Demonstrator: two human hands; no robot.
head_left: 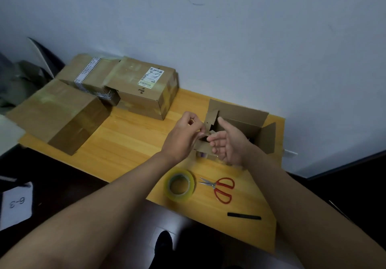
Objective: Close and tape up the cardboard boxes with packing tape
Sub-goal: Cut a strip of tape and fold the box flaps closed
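Open cardboard box (240, 130) at the right far side of the wooden table (125, 143), flaps up. Left hand (183, 137) pinching the near-left flap (211, 120) with curled fingers. Right hand (228, 145) open, palm turned left, holding nothing. Tape roll (180, 185) lying flat beside red scissors (221, 188), near the front edge.
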